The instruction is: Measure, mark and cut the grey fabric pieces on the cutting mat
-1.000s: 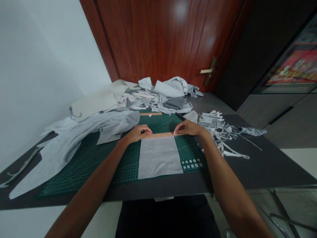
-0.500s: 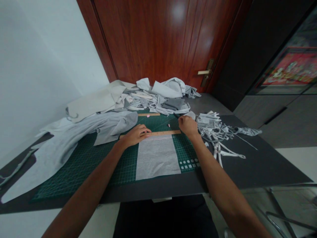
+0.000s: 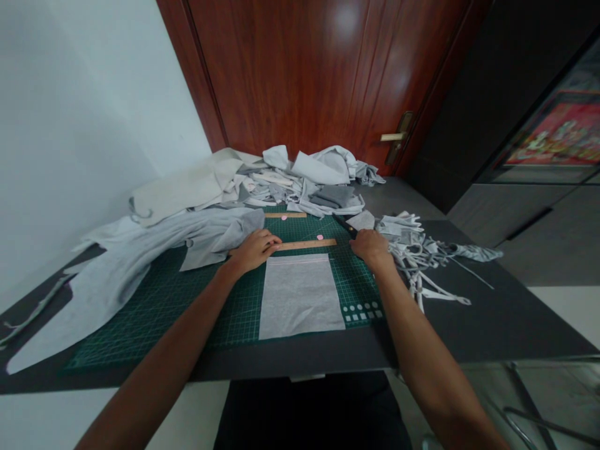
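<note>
A grey fabric rectangle (image 3: 300,294) lies flat on the green cutting mat (image 3: 164,300). Just beyond its far edge rests a wooden ruler (image 3: 309,244). My left hand (image 3: 254,248) lies on the ruler's left end, fingers curled over it. My right hand (image 3: 371,246) is at the mat's right edge, fingers closed on the handle of a dark tool (image 3: 344,224) that points away from me. A small pink chalk piece (image 3: 320,237) sits on the mat behind the ruler.
A large grey cloth (image 3: 140,250) drapes over the mat's left side. Piled fabric (image 3: 304,178) fills the table's back, with a second ruler (image 3: 285,215) before it. Cut strips (image 3: 417,250) lie at right. A wooden door (image 3: 328,75) stands behind.
The ruler has slid off the fabric's far edge, a little away from me. My right hand left the ruler, set down the pink chalk and went right to the dark tool.
</note>
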`<move>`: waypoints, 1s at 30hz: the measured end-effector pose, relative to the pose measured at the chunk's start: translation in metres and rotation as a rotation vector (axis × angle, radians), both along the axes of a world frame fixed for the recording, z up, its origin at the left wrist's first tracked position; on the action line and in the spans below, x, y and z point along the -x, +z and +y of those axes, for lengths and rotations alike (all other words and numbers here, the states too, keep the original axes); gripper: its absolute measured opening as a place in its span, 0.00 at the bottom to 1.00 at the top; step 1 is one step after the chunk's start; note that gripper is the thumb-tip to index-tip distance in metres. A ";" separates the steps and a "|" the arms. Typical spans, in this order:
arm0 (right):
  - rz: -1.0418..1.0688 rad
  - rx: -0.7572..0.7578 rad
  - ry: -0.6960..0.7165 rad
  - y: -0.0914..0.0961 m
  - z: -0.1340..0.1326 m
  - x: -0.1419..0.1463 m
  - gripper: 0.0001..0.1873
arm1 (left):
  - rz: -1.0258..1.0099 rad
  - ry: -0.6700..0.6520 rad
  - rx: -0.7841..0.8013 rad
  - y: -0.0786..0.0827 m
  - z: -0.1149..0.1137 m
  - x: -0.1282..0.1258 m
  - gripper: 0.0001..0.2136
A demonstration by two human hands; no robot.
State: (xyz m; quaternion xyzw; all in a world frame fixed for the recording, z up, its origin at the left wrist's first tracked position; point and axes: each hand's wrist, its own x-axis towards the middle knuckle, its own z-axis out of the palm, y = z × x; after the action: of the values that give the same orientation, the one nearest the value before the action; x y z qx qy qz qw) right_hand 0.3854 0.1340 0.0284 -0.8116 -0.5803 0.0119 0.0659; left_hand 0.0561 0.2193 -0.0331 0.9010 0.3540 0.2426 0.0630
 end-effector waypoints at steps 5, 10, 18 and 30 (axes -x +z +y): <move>-0.035 -0.129 0.066 -0.004 -0.001 0.013 0.21 | -0.005 -0.005 0.024 0.001 0.000 0.001 0.10; -0.013 -0.197 0.143 -0.014 0.005 0.020 0.20 | -0.031 -0.014 0.046 -0.001 -0.001 -0.002 0.07; 0.137 -0.392 0.676 -0.025 0.018 0.034 0.16 | -0.098 -0.023 0.139 0.006 -0.012 -0.008 0.08; 0.494 -0.246 1.071 -0.033 0.031 0.013 0.04 | -0.091 -0.147 0.251 0.020 -0.028 -0.013 0.10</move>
State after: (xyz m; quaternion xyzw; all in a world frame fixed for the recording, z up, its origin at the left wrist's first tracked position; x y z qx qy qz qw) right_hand 0.3720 0.1648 -0.0045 -0.3661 -0.8731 0.1644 0.2770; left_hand 0.0689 0.1916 -0.0132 0.8976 0.3112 0.2318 0.2090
